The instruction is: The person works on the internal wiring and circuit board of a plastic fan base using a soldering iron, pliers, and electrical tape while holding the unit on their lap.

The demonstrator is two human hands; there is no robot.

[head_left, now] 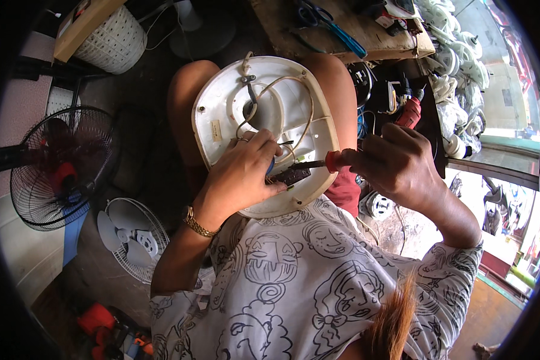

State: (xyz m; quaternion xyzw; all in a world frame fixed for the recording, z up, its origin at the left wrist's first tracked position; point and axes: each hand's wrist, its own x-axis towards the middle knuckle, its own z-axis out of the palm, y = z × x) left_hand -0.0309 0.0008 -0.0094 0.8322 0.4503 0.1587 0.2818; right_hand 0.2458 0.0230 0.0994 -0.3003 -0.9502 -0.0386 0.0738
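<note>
Across my lap lies a white plastic fan base [222,99], its hollow underside up, with a pale cord [310,108] looping inside. My left hand [246,168] is closed at its near part, thumb and fingers about a dark switch block [295,174]. Something blue shows beneath those fingers, mostly hidden. My right hand [396,157] grips a red-handled tool [336,161] with a straight dark metal shaft, a screwdriver or a soldering iron; I cannot tell which. Its shaft points left, and the tip is close to the block and loose wire ends.
At the left stand a caged fan [63,168] and an open fan head with grey blades [129,234]. A wooden bench [270,30] ahead holds scissors [315,12]. On the right are a red drill [409,113], bagged white parts [459,66] and a motor [378,206].
</note>
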